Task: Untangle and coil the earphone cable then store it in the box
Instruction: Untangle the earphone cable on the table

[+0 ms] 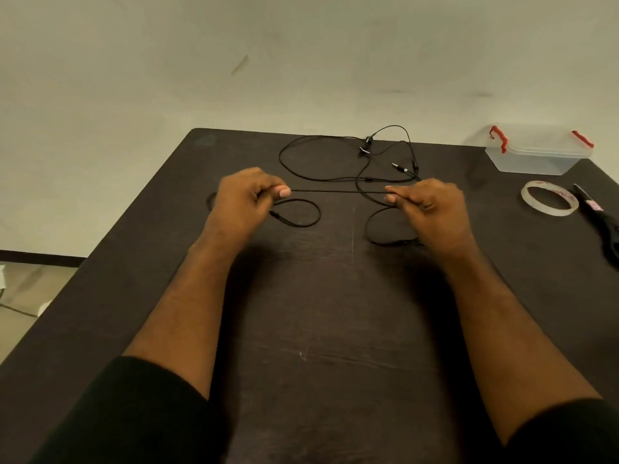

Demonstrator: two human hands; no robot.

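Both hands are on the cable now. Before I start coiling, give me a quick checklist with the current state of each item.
1. Left hand pinches the earphone cable: ok.
2. Right hand pinches it too: ok.
3. Span between hands taut and straight: ok.
4. Far cable near the earbuds free of crossings: not ok, loops overlap.
5. Box open to receive the coil: not ok, lid on.
6. Tape roll and scissors apart from the cable: ok.

- 2 hands are showing: left hand (246, 195), right hand (425, 204)
- 1 black earphone cable (338, 191) is lying loose
- 1 clear lidded box (537, 149) with 2 red latches (499, 139) is sitting
- 1 tape roll (549, 199) is lying
- 1 pair of scissors (601, 226) is lying
- 1 dark table (318, 313) is bearing everything
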